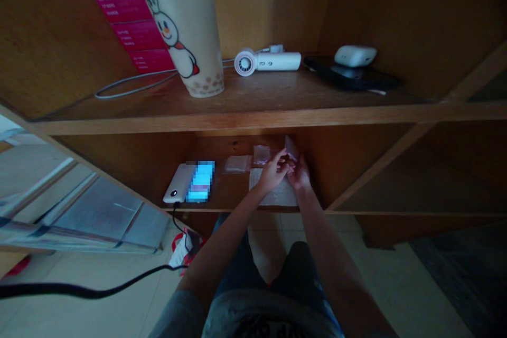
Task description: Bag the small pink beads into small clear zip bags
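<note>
**Slip Hazard**

Head view: my right grip [300, 175] is clamping a small flat item [292, 148] over the lower shelf [232, 190]; my left grip [272, 172] is touching it, closure I cannot tell. Any uneven finger pressure is risking a drop.

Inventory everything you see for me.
Shelving: one, brown, ahead
Cup: one, clear, upper left
Card: one, pink, behind cup
Cable: one, grey, behind cup
Fan: one, white, upper middle
Case: one, white, upper right
Flat item: one, black, under case
Packets: two, pale, centre
Device: one, white, left of packets
Screen: one, blue, beside device
Sheet: one, white, centre
Cord: one, black, bottom left
Floor: one, pale, bottom
Held piece: one, greyish, near sheet
Hands: two, bare, centre
</note>
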A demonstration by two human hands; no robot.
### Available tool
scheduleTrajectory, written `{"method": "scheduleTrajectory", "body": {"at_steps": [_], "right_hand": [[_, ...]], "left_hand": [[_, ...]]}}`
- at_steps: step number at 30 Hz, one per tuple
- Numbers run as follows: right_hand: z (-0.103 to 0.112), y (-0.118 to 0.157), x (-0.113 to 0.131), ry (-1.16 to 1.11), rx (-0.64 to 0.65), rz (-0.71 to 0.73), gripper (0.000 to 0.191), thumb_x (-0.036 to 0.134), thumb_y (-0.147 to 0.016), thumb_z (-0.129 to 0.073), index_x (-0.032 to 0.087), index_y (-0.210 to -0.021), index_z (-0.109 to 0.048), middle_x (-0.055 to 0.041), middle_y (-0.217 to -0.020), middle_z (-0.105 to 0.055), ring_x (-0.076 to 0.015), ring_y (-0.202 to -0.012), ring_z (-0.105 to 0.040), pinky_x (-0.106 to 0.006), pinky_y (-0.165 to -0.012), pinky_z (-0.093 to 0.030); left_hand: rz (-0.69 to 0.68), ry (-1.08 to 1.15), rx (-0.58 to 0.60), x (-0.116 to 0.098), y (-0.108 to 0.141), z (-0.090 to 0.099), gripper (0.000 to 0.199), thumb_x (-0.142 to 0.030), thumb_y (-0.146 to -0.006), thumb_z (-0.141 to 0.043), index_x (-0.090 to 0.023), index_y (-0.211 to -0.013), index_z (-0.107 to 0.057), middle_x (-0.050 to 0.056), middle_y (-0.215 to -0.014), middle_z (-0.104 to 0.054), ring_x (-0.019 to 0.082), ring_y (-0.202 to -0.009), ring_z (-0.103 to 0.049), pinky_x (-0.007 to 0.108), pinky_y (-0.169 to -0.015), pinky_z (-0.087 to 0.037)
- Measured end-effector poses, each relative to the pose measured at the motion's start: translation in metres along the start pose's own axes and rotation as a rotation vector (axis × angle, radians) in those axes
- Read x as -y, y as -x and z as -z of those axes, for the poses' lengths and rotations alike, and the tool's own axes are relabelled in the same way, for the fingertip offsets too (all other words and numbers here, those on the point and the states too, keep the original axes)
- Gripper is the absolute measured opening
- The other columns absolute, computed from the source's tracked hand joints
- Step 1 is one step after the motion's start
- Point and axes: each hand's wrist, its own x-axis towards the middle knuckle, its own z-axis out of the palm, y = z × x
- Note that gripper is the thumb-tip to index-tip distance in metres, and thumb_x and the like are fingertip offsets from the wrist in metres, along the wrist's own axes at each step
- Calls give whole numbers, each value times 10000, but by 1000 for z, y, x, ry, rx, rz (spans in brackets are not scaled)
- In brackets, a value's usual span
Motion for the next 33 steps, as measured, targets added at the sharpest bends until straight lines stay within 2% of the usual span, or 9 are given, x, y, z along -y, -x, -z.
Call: {"method": "scheduleTrajectory", "body": {"at_steps": [2, 6, 14, 20, 26, 33], "right_hand": [[-3, 1, 1, -110, -13, -43, 335, 413, -904, -342, 227, -752, -575, 62, -519, -528, -38, -370, -418, -124, -369, -364], [-7, 4, 3, -175, -32, -114, 389, 365, -927, -295, 202, -726, -586, 53, -523, -551, -28, -372, -437, -107, -382, -386], [-7, 5, 3, -80, 12, -129, 346, 400, -891, -373, 191, -684, -556, 59, -499, -518, -31, -347, -411, -118, -353, -366], [-2, 0, 0, -47, 49, -95, 393, 438, -892, -342, 191, -634, -506, 72, -450, -421, -27, -316, -309, -112, -319, -291], [1, -2, -1, -144, 65, -109, 358, 417, -896, -350, 196, -657, -499, 78, -440, -402, -27, -313, -288, -105, -302, -260], [4, -3, -2, -268, 7, -156, 376, 386, -920, -289, 196, -642, -456, 87, -398, -375, -27, -277, -257, -113, -277, -239]], "left_hand": [[-19, -18, 3, 0, 0, 1, 497, -129, -799, -504, -211, -1280, -414, 86, -1062, -615, 156, -919, -588, 311, -779, -522], [-48, -102, 12, -2, -1, 3, 471, -166, -814, -488, -233, -1276, -429, 83, -1116, -595, 165, -963, -580, 313, -796, -516], [-38, -262, -5, -7, -1, 2, 458, -181, -800, -514, -232, -1253, -465, 90, -1195, -566, 173, -961, -592, 333, -817, -506], [-59, -262, -21, -10, 1, 2, 439, -200, -811, -505, -247, -1246, -472, 74, -1211, -558, 181, -1062, -551, 333, -855, -493], [-6, -226, -17, -11, 0, 1, 436, -205, -817, -501, -242, -1250, -468, 80, -1220, -557, 162, -985, -592, 324, -837, -503], [1, -187, -18, -16, 0, 0, 420, -212, -821, -494, -222, -1241, -472, 87, -1228, -550, 159, -995, -591, 315, -822, -513]]}}
